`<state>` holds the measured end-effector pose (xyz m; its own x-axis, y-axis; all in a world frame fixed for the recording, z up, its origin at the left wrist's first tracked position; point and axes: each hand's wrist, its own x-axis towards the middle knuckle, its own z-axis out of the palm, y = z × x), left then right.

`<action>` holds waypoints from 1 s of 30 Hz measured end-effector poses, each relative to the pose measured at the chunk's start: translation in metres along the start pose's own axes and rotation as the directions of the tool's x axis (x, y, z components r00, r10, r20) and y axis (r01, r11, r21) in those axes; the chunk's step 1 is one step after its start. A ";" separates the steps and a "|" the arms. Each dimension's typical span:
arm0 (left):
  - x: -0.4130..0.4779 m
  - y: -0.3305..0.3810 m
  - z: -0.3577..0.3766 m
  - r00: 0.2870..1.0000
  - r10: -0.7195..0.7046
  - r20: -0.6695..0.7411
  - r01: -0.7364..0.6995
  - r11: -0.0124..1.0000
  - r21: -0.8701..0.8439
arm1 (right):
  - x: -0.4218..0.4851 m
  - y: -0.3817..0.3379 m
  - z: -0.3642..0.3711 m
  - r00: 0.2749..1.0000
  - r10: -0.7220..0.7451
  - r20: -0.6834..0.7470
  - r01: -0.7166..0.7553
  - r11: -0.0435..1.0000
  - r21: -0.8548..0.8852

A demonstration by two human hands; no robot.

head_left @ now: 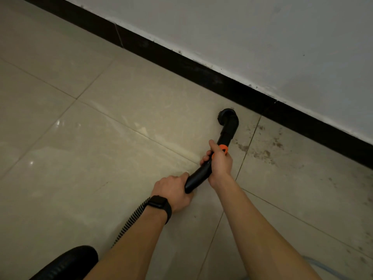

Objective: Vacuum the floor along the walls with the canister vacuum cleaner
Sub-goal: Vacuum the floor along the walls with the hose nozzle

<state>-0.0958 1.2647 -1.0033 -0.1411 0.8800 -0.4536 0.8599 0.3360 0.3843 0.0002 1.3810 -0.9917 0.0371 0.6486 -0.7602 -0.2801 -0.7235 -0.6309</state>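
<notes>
Fingers (205, 158) of both hands curl round the black wand (198, 176), left hand (173, 190) at seven o'clock of the right hand (220, 162); brush nozzle (227, 115) meets floor (101, 138) near the baseboard (181, 63).

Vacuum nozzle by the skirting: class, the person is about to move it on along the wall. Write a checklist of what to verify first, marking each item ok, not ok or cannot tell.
1. Grip: left hand and right hand both hold the wand: ok.
2. Nozzle down on the floor beside the black skirting: ok. Whether it touches the skirting: cannot tell.
3. Floor to the nozzle's right clean: not ok; brown stains lie there.
4. Hose trails past the left wrist with no kink in view: ok.
5. Suction running: cannot tell.
</notes>
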 end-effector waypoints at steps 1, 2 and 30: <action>0.004 0.001 -0.001 1.000 0.000 0.001 0.000 1.000 -0.003 | 0.003 -0.003 0.001 1.000 -0.003 0.000 0.003 1.000 -0.002; 0.009 0.002 -0.003 1.000 0.001 0.001 -0.001 1.000 -0.004 | 0.005 -0.006 0.002 1.000 -0.007 -0.001 0.007 1.000 -0.004; -0.017 -0.016 -0.008 0.995 -0.083 0.062 0.090 0.990 -0.113 | -0.001 0.023 0.016 0.995 -0.097 -0.024 0.092 0.980 -0.175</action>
<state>-0.1105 1.2473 -0.9956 -0.1811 0.8263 -0.5333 0.7830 0.4492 0.4302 -0.0214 1.3674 -1.0036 0.0870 0.7102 -0.6986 -0.1033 -0.6911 -0.7154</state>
